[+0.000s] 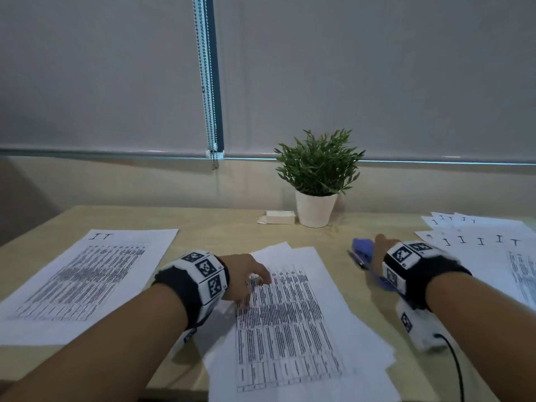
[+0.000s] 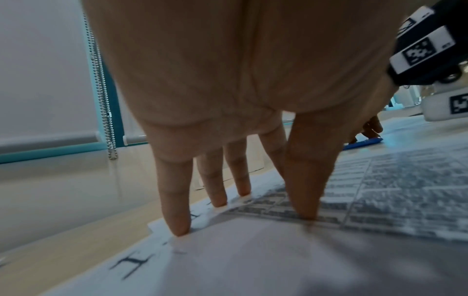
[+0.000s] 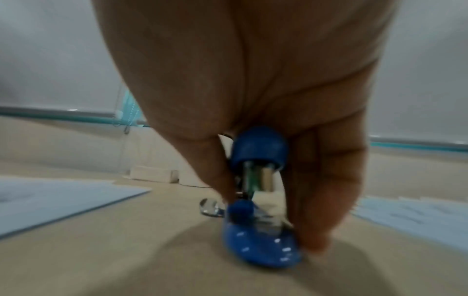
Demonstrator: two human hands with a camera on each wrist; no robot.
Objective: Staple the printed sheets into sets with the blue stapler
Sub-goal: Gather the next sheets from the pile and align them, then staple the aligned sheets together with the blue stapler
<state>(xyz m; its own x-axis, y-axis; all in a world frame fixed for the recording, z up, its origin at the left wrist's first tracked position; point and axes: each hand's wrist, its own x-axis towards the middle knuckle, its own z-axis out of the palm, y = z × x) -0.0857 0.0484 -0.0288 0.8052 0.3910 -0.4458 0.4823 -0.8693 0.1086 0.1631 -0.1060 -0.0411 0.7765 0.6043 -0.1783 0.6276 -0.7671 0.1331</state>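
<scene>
Fanned printed sheets (image 1: 290, 314) lie in the middle of the wooden desk (image 1: 217, 221). My left hand (image 1: 246, 274) rests on their upper left part. In the left wrist view its straight fingertips (image 2: 179, 228) press the sheets (image 2: 380, 190) down near the corner. To the right, my right hand (image 1: 380, 250) grips the blue stapler (image 1: 364, 246), which stands on the bare desk. The right wrist view shows that hand (image 3: 268, 216) with thumb and fingers clasped on either side of the stapler (image 3: 258, 240); its blue base touches the desk.
A stack of printed sheets (image 1: 84, 280) lies at the left; several fanned sheets (image 1: 478, 242) lie at the right. A blue pen (image 1: 356, 261) lies just left of the stapler. A potted plant (image 1: 316, 181) and a small white box (image 1: 280, 217) stand at the back.
</scene>
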